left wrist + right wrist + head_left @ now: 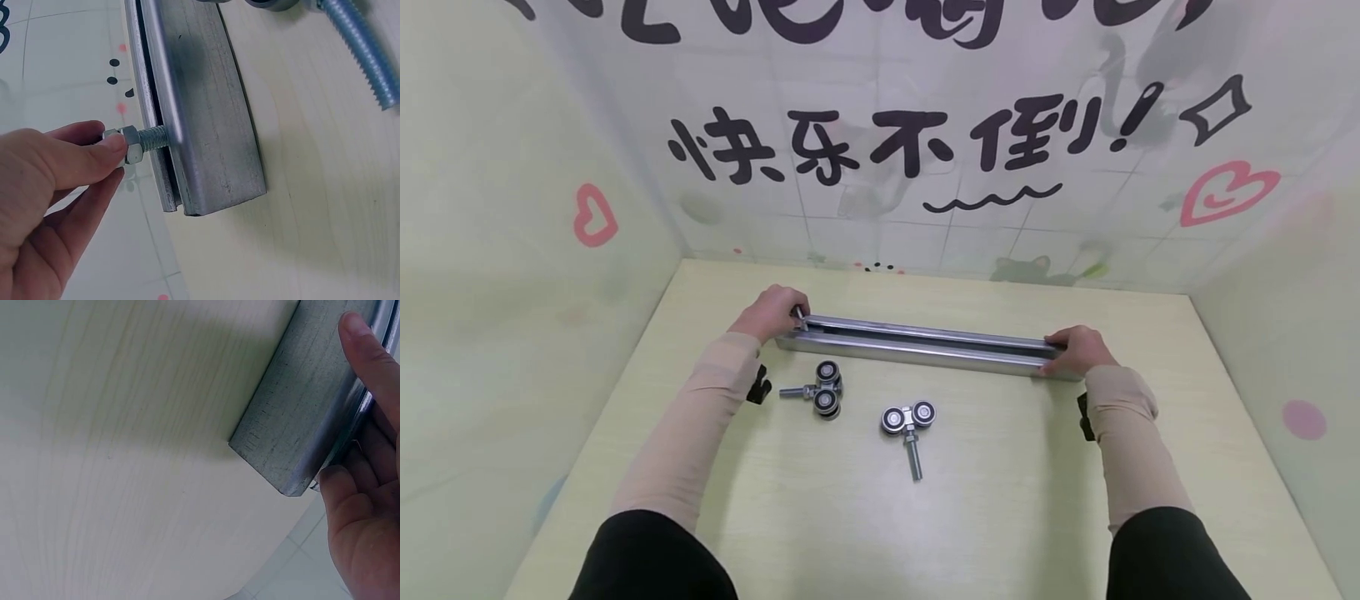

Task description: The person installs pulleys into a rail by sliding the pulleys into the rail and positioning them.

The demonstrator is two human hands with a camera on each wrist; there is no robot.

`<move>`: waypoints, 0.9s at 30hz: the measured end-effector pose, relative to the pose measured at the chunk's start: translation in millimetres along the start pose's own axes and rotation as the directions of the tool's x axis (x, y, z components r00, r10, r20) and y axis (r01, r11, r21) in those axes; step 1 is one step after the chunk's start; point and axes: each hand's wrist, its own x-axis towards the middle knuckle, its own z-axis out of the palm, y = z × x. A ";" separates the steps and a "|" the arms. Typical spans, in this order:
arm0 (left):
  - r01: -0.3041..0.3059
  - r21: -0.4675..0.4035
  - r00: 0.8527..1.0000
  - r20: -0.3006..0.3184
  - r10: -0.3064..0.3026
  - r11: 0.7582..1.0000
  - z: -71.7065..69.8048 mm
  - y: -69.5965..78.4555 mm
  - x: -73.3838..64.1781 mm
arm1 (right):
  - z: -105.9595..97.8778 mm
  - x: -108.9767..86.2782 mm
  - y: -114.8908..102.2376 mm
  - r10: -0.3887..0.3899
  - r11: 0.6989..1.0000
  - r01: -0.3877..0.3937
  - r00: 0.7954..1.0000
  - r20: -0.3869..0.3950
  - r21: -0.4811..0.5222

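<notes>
A long silver metal rail [917, 352] with a slot along its top lies across the table. At its left end, my left hand [773, 312] pinches a bolt [153, 139] by the hex nuts [133, 144] on it. The bolt's threaded end goes into the slot, its tip hidden inside. My right hand [1078, 350] grips the rail's right end, the thumb [365, 347] along the near side and the other fingers over the slot side. In front of the rail lie two roller trolleys, one [827, 372] at the left and one [893, 419] nearer the middle, each with a threaded stem.
The pale wooden table [985, 517] is enclosed by a printed back sheet [880, 83] with black lettering and by side sheets [490, 333]. The rail lies toward the table's back edge. Dark straps [759, 386] circle both wrists.
</notes>
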 end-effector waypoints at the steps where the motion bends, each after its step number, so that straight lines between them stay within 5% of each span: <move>1: -0.002 0.000 1.000 -0.002 0.002 1.000 0.1 -0.2 0.4 | -0.4 0.5 0.8 0.000 1.000 0.000 1.000 0.000 0.001; 10: -0.027 -0.048 1.000 -0.004 0.026 0.999 4.8 -5.3 -0.8 | -0.4 -2.1 -2.7 -0.013 1.000 0.013 1.000 -0.005 -0.008; 17: -0.010 -0.207 1.000 -0.008 0.008 0.978 11.2 -20.4 -6.6 | 1.3 -3.3 -3.0 -0.022 1.000 0.022 1.000 -0.007 -0.003; 27: 0.028 -0.194 0.999 0.045 -0.019 0.981 25.3 -34.7 -0.9 | -0.7 -5.4 -3.6 -0.025 1.000 0.025 1.000 -0.018 -0.020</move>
